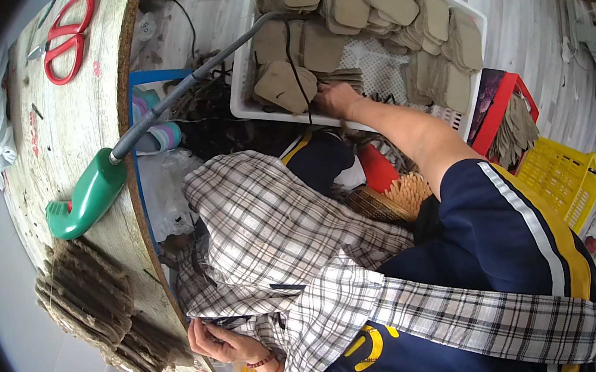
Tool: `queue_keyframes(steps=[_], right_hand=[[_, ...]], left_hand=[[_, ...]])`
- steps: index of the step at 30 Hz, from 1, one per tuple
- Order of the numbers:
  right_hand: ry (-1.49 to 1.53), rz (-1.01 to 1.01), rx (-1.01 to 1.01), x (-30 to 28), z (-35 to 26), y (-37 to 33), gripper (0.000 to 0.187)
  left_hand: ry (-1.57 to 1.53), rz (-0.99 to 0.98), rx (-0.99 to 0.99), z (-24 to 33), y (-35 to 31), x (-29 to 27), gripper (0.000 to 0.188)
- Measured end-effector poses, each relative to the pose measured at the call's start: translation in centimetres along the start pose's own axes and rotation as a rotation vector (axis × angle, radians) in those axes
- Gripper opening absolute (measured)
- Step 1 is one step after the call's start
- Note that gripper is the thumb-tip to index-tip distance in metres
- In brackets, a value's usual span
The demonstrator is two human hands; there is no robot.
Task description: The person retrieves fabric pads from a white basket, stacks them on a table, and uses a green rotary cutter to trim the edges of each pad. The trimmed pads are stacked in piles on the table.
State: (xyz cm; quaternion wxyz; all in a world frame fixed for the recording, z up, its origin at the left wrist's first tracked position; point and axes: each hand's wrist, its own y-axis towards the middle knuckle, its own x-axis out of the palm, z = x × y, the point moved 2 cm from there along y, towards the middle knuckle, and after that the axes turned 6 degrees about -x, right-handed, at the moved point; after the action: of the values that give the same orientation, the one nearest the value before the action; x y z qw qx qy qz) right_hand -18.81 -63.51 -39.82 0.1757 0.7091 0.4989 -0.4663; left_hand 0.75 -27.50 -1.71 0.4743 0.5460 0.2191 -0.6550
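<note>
My right hand (335,100) reaches into a white plastic crate (476,19), at its near side. It is beside a tilted grey-brown flat square with rounded corners (285,88) and a low stack of thin pieces (342,78). Its fingertips are hidden, so any hold on a piece cannot be made out. More stacks of these squares (394,0) line the crate. Down at the wooden table's edge, my left hand (222,344) rests with its fingers loosely bent and nothing seen in them. A checked apron (265,220) covers my lap.
Red-handled scissors (72,39), a green bulb-shaped device (92,194) with a grey bendy neck reaching over the crate, and rough brown strips (94,295) lie on the table (78,117). A red box (489,119) and a yellow crate (557,178) stand at right.
</note>
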Motion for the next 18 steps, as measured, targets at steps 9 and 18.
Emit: queue_keyframes(steps=[9,18], right_hand=[[0.318,0.28,0.076,-4.3,-4.9,-11.6,0.016],[0.66,0.009,0.477,-9.2,-1.8,-18.7,0.052]], left_hand=[[-0.031,0.015,-0.006,-0.1,0.0,0.2,0.022],[-0.016,-0.009,0.03,-0.7,0.0,-0.3,0.024]])
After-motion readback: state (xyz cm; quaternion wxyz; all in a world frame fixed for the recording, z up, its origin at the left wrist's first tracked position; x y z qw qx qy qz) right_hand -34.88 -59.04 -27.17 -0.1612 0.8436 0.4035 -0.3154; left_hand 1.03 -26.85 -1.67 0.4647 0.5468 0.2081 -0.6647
